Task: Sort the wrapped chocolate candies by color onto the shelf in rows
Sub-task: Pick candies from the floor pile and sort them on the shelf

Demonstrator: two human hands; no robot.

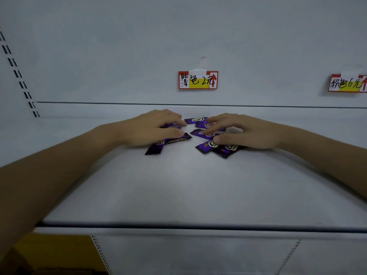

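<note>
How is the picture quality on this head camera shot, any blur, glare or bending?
Head view: dim, bluish light, brightest on the shelf around the purple candies, darker toward the corners. Head view: small glints on them. Head view: wide-angle bending bows the shelf's front edge. Head view: left hand and right hand look slightly soft, yet the price tag reads clearly.

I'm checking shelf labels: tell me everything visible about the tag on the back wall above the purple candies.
The tag is a red-bordered paper rectangle, white at left, yellow in the middle, with black handwriting and a red upward arrow at right. Pale tape holds its top flat against the back wall.
</note>
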